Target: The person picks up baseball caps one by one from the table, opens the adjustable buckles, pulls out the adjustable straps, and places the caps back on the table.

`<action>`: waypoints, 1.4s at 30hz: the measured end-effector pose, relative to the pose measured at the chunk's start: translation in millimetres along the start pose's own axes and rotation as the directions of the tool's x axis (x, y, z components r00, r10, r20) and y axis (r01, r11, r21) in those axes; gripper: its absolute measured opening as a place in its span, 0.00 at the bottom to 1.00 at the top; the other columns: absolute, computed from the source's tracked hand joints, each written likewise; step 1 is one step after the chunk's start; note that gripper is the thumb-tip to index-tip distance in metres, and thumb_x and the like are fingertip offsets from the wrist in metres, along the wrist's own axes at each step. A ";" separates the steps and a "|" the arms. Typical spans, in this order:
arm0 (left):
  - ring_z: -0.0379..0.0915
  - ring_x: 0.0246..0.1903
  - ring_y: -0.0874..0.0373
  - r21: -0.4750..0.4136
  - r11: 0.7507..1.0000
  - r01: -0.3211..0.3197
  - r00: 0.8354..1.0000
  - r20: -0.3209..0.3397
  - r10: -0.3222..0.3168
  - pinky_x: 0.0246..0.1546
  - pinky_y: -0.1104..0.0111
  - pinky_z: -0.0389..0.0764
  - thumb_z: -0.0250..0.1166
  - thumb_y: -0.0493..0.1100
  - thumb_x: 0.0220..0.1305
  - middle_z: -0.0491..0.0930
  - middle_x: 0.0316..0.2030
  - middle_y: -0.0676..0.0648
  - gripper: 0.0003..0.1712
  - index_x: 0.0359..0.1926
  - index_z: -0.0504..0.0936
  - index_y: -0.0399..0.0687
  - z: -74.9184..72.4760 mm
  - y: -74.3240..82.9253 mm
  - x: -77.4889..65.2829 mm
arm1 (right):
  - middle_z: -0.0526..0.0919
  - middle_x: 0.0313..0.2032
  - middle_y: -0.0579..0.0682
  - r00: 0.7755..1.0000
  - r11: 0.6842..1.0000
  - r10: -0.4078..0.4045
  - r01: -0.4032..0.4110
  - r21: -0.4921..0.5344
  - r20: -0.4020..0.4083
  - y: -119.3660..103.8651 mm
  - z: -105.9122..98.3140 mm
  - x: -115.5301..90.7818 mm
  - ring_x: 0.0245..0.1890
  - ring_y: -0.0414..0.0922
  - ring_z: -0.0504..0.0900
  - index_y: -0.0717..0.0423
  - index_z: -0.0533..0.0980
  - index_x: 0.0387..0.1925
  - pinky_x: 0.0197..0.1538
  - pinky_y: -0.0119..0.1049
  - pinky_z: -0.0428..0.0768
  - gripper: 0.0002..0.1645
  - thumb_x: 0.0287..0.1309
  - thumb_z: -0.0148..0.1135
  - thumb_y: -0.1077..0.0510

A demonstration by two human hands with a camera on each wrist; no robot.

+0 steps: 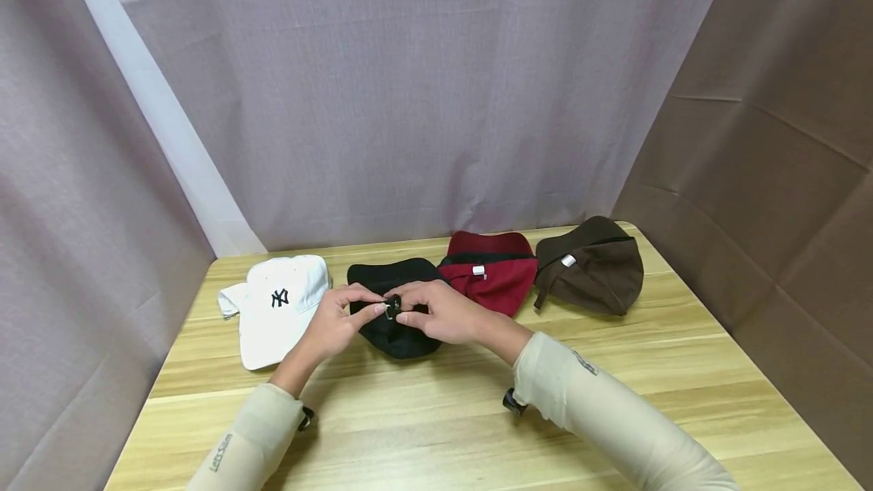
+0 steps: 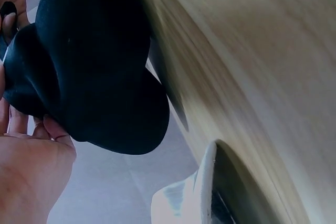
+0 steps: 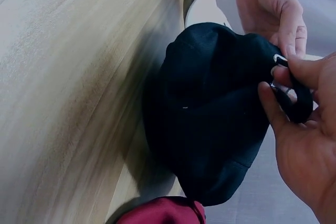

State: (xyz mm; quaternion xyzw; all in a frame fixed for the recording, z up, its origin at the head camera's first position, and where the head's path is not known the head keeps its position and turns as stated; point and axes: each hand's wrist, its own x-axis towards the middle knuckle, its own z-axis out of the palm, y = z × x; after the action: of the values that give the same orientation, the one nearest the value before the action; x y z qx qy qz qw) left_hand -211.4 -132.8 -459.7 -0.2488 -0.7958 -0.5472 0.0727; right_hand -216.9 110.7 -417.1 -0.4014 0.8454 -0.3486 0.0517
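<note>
Strap (image 3: 303,106) of the black cap (image 1: 401,345), between the white cap (image 1: 266,339) at left and red cap (image 1: 506,286) at right, is pinched by the right hand (image 1: 443,313); the left hand (image 1: 337,322) seemingly pinches its buckle (image 3: 280,60). Best keep buckle steady, strap flat.

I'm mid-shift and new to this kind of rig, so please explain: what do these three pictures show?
No machine here, just a person's bare left hand and right hand. The wide picture is taken from the head; the other two from the left and right wrists. On the wooden table lie a white baseball cap, a dark red cap and a brown cap. Between the first two is a black cap; both hands pinch its strap near the metal buckle.
</note>
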 end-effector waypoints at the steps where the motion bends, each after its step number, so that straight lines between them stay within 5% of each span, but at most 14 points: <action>1: 0.83 0.45 0.67 0.000 1.000 0.000 1.000 0.000 0.000 0.55 0.70 0.79 0.74 0.39 0.68 0.91 0.39 0.46 0.04 0.41 0.94 0.48 -0.3 -0.4 0.0 | 0.86 0.64 0.53 1.000 1.000 0.001 -0.001 0.005 0.000 -0.1 -0.2 -0.4 0.69 0.48 0.82 0.55 0.81 0.25 0.68 0.44 0.80 0.16 0.72 0.67 0.59; 7: 0.83 0.44 0.67 0.028 1.000 -0.002 1.000 0.009 0.001 0.55 0.68 0.79 0.73 0.38 0.69 0.92 0.40 0.46 0.04 0.42 0.93 0.48 -1.9 -0.3 1.0 | 0.86 0.64 0.52 1.000 0.999 0.026 -0.026 0.019 -0.013 0.3 -0.9 -2.5 0.69 0.48 0.82 0.48 0.82 0.25 0.64 0.41 0.80 0.15 0.69 0.71 0.54; 14: 0.84 0.48 0.56 0.202 0.977 0.065 0.997 0.032 -0.073 0.60 0.55 0.76 0.73 0.48 0.70 0.92 0.43 0.51 0.08 0.45 0.92 0.53 1.2 8.1 5.7 | 0.85 0.65 0.53 0.997 0.997 0.068 -0.066 0.046 -0.047 1.7 0.7 -5.2 0.70 0.49 0.81 0.46 0.82 0.35 0.66 0.47 0.81 0.08 0.67 0.74 0.50; 20: 0.83 0.45 0.56 0.317 0.946 0.075 0.994 0.058 -0.098 0.60 0.51 0.70 0.74 0.52 0.69 0.93 0.42 0.52 0.11 0.45 0.93 0.52 4.7 15.5 11.4 | 0.85 0.62 0.48 0.992 0.989 0.112 -0.105 0.107 -0.062 -1.3 0.6 -6.6 0.64 0.46 0.85 0.47 0.79 0.48 0.68 0.46 0.81 0.18 0.65 0.75 0.45; 31: 0.78 0.43 0.56 0.306 0.951 -0.040 0.997 0.074 0.018 0.52 0.59 0.60 0.71 0.42 0.70 0.91 0.37 0.54 0.05 0.39 0.94 0.51 5.5 15.3 13.0 | 0.87 0.58 0.49 0.990 0.995 0.080 -0.072 0.064 -0.120 2.2 -0.1 -7.8 0.55 0.43 0.87 0.51 0.80 0.60 0.61 0.42 0.84 0.14 0.80 0.56 0.57; 42: 0.79 0.45 0.55 0.202 0.976 -0.079 0.996 0.053 0.069 0.56 0.56 0.58 0.70 0.38 0.72 0.92 0.39 0.51 0.05 0.40 0.92 0.51 12.5 11.1 9.9 | 0.89 0.54 0.53 0.981 0.993 0.098 -0.108 -0.054 -0.167 -1.3 8.6 -3.4 0.49 0.46 0.88 0.57 0.83 0.55 0.57 0.42 0.86 0.12 0.75 0.63 0.60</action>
State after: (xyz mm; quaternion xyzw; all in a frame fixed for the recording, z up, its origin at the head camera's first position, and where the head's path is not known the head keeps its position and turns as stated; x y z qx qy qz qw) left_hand -212.7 -115.3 -451.5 -0.2821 -0.8394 -0.4537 0.0998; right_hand -210.7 107.9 -423.4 -0.3285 0.8768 -0.3508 -0.0128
